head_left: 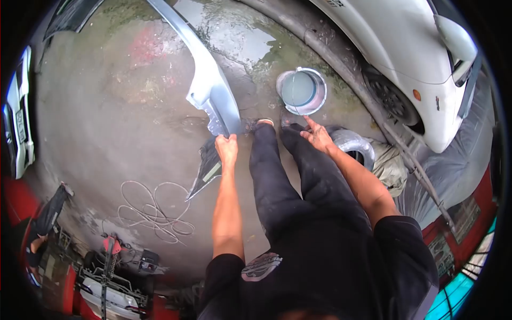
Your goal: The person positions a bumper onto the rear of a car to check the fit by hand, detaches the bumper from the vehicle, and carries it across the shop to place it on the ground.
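Note:
A long silver car body panel (212,80) stretches from the top of the view down to my left hand (226,148), whose fingers are closed on its near end. My right hand (318,136) is over my right leg with its fingers apart, holding nothing. Just beyond its fingertips stands a bucket (322,90) of greyish water with a thin wire handle. Beneath the panel's near end, a dark panel piece (207,169) lies on the wet concrete floor (106,106).
A white car (400,42) stands at the right, beside a long pipe (341,64). A tyre (352,145) and a crumpled cloth (390,166) are near my right forearm. Looped hose (154,210) lies at left; another person's arm (38,244) shows at far left.

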Tool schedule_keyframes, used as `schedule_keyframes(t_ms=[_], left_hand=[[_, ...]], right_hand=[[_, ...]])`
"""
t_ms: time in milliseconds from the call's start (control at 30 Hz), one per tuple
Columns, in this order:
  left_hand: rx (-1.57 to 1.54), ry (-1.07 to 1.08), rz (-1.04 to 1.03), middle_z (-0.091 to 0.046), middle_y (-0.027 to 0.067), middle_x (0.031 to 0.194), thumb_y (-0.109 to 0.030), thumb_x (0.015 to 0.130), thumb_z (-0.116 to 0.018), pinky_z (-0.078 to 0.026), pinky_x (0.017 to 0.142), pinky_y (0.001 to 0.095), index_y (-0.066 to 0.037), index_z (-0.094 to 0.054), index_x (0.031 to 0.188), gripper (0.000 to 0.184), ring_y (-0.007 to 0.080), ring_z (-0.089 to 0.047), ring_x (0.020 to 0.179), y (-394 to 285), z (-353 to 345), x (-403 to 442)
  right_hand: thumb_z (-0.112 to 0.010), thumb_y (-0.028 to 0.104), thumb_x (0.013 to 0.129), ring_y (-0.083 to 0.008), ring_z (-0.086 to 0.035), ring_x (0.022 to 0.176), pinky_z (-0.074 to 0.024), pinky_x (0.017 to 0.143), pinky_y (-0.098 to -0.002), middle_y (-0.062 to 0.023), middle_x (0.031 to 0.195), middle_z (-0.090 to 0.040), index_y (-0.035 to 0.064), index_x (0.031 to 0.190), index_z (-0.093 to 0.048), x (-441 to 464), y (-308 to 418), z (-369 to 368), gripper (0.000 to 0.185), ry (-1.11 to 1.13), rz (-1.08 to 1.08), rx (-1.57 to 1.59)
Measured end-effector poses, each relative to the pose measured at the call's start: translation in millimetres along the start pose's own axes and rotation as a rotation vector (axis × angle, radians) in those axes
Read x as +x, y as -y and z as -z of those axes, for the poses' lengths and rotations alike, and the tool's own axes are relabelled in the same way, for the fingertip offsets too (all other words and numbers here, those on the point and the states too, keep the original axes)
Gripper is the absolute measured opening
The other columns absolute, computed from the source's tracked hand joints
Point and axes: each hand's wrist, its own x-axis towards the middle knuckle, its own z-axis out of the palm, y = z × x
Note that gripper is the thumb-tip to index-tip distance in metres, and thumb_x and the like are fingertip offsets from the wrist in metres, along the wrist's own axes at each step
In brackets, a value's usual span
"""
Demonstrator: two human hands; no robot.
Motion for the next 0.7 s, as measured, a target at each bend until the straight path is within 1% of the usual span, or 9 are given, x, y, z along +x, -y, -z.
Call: schedule_keyframes(t_ms=[67, 100, 267, 333, 400, 467, 533, 600, 700], left_hand=[[-0.031, 0.013, -0.024, -0.057, 0.0213, 0.057, -0.015, 0.079, -0.068, -0.048, 0.064, 0.0473, 0.010, -0.053, 0.064, 0.033, 0.0319, -0.057, 0.055, -21, -3, -4], [-0.113, 0.049, 0.024, -0.052, 0.0140, 0.054, -0.014, 0.080, -0.067, -0.045, 0.059, 0.0455, 0.009, -0.049, 0.060, 0.034, 0.0247, -0.050, 0.052, -34, -6, -7], [-0.090, 0.031, 0.019, -0.045, 0.0070, 0.051, -0.012, 0.080, -0.066, -0.042, 0.053, 0.0418, 0.005, -0.046, 0.059, 0.033, 0.0170, -0.045, 0.048, -85, -35, -17], [-0.042, 0.007, -0.004, -0.044, 0.0082, 0.052, -0.013, 0.080, -0.068, -0.043, 0.054, 0.0431, 0.005, -0.045, 0.059, 0.037, 0.0193, -0.047, 0.052, -85, -52, -14], [-0.028, 0.043, -0.031, -0.044, 0.0091, 0.052, -0.015, 0.079, -0.069, -0.042, 0.054, 0.0436, 0.006, -0.045, 0.058, 0.038, 0.0192, -0.047, 0.052, -93, -65, -10], [-0.036, 0.027, -0.021, -0.043, 0.0064, 0.050, -0.017, 0.078, -0.068, -0.039, 0.049, 0.0425, 0.004, -0.044, 0.053, 0.040, 0.0166, -0.046, 0.051, -126, -72, -17], [-0.085, -0.027, -0.035, -0.044, 0.0039, 0.052, -0.014, 0.078, -0.066, -0.039, 0.049, 0.0403, 0.002, -0.041, 0.053, 0.039, 0.0149, -0.045, 0.051, -143, -87, -16], [-0.167, -0.048, -0.038, -0.045, 0.0033, 0.055, -0.013, 0.078, -0.066, -0.040, 0.050, 0.0396, -0.001, -0.041, 0.056, 0.035, 0.0150, -0.045, 0.053, -152, -104, -14], [-0.226, -0.030, -0.017, -0.047, 0.0040, 0.058, -0.014, 0.078, -0.066, -0.043, 0.053, 0.0398, -0.002, -0.043, 0.061, 0.031, 0.0164, -0.047, 0.056, -178, -128, -7]], right_hand=[[-0.069, 0.028, 0.090, -0.0452, -0.065, 0.115, -0.0502, 0.099, -0.0461, -0.0313, 0.119, -0.068, -0.0039, 0.149, -0.044, 14, -45, 15, 0.072, -0.070, -0.090, -0.074], [-0.069, 0.028, 0.087, -0.0447, -0.065, 0.116, -0.0498, 0.100, -0.0448, -0.0317, 0.123, -0.066, -0.0087, 0.145, -0.047, 26, -70, 23, 0.072, -0.047, -0.151, 0.049], [-0.071, 0.029, 0.086, -0.0374, -0.054, 0.135, -0.0469, 0.107, -0.0400, -0.0304, 0.143, -0.055, -0.0085, 0.152, -0.037, 132, -138, 2, 0.083, -0.043, -0.171, 0.231], [-0.071, 0.029, 0.086, -0.0359, -0.049, 0.140, -0.0455, 0.109, -0.0388, -0.0300, 0.149, -0.050, -0.0072, 0.155, -0.033, 162, -134, -24, 0.087, -0.028, -0.127, 0.340], [-0.071, 0.026, 0.086, -0.0328, -0.039, 0.148, -0.0432, 0.112, -0.0363, -0.0282, 0.156, -0.042, -0.0035, 0.160, -0.024, 178, -113, -37, 0.092, 0.115, -0.195, 0.659], [-0.069, 0.023, 0.088, -0.0291, -0.060, 0.126, -0.0521, 0.098, -0.0367, -0.0224, 0.138, -0.061, -0.0011, 0.153, -0.042, 208, -145, -80, 0.075, 0.028, -0.141, 0.685], [-0.067, 0.021, 0.090, -0.0200, -0.067, 0.086, -0.0541, 0.075, -0.0339, -0.0120, 0.102, -0.073, -0.0010, 0.129, -0.067, 210, -161, -74, 0.045, 0.042, -0.086, 0.708], [-0.066, 0.017, 0.090, -0.0126, -0.056, 0.062, -0.0475, 0.062, -0.0301, -0.0025, 0.073, -0.066, -0.0020, 0.100, -0.075, 203, -184, -56, 0.024, -0.283, -0.115, 0.648], [-0.066, 0.017, 0.089, -0.0126, -0.057, 0.062, -0.0470, 0.062, -0.0280, -0.0023, 0.067, -0.062, -0.0022, 0.094, -0.075, 174, -204, 7, 0.022, -0.325, -0.173, 0.783]])
